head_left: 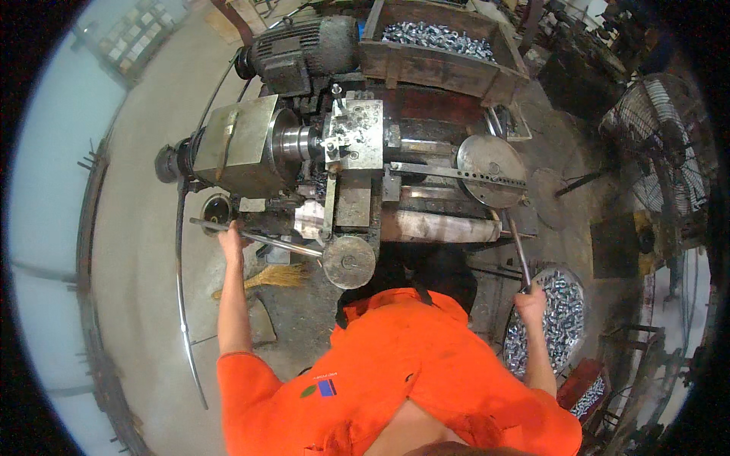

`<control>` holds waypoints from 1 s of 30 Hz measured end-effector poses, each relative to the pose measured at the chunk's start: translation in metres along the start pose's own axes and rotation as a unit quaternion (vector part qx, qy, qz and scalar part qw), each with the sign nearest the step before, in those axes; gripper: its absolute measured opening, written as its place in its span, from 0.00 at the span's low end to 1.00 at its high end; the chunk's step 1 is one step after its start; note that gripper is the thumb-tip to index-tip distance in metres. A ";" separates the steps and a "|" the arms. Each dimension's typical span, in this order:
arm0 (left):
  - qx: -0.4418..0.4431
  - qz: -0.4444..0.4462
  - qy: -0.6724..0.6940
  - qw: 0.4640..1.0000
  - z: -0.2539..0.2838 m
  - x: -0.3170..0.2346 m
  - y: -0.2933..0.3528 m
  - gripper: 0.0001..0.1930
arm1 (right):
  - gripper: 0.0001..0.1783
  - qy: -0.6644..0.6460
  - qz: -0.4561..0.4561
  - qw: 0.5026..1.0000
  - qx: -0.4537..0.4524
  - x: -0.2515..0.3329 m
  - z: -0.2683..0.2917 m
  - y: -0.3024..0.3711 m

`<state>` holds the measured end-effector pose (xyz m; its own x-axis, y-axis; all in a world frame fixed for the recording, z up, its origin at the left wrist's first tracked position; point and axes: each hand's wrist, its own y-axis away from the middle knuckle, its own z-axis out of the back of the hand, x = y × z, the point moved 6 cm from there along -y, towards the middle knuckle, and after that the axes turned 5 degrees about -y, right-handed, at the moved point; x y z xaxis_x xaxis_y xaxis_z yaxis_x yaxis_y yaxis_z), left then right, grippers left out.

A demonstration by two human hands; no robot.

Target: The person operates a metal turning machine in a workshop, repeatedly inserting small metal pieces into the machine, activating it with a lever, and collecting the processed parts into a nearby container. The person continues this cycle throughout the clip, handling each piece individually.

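Note:
In front of me stands a small lathe with a metal headstock [239, 144], a round chuck [293, 143] and a tool block [355, 135]. My left hand [232, 242] is closed on a long steel lever [285, 243] that runs to a round metal disc [349, 262]. At the right, my right hand [531, 302] grips the end of another lever [520, 247], which slopes down from a larger round disc [493, 171]. A flat bar with a row of holes [449, 172] joins that disc to the tool block side. Any workpiece at the chuck is too small to make out.
Behind the lathe sit an electric motor [304, 49] and a wooden box [441, 64] of small metal parts. More parts fill a round pan [559, 319] and a red bin [584, 391] beside my right arm. A straw broom [274, 277] lies left; a caged fan [658, 144] stands right.

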<state>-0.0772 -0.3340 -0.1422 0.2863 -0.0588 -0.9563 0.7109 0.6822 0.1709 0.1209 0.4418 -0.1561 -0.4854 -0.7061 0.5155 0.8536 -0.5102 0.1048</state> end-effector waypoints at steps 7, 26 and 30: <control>-0.012 0.002 -0.083 0.996 0.005 -0.007 0.011 0.17 | 0.16 -0.062 -0.011 0.998 0.003 0.051 0.002 0.038; 0.079 0.035 -0.139 0.987 -0.006 -0.001 0.012 0.22 | 0.22 0.325 0.021 0.941 -0.089 -0.028 0.082 -0.156; 0.126 0.075 -0.112 0.983 -0.001 0.005 0.009 0.24 | 0.28 0.276 0.092 0.919 -0.264 -0.014 0.078 -0.187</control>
<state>-0.0700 -0.3276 -0.1457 0.5142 -0.1504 -0.8444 0.7782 0.4956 0.3856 -0.0172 0.5854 -0.1171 -0.4888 -0.8713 -0.0431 0.7907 -0.4216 -0.4439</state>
